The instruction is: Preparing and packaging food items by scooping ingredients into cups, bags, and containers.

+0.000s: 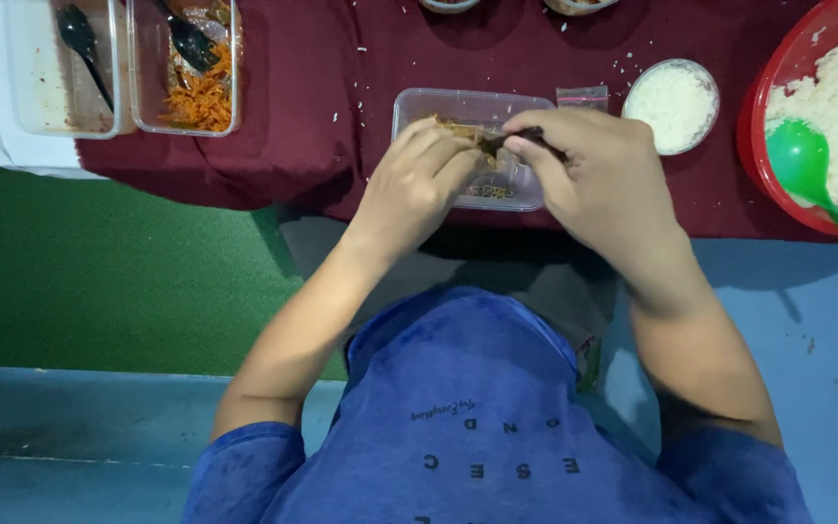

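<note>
Clear rectangular container point(477, 107), brown food inside

Left hand point(417, 184): fingers bent over the clear plastic container point(472, 107), touching brownish food at its near-left part.
Right hand point(589, 170): fingers closed on a dark utensil point(521, 136) above the same container.
Surface: maroon cloth point(322, 87).
Right: red bowl point(778, 87) of rice with green spoon point(807, 165); small round rice bowl point(673, 102).
Far left: two clear tubs, one with orange shreds point(201, 92).
</note>
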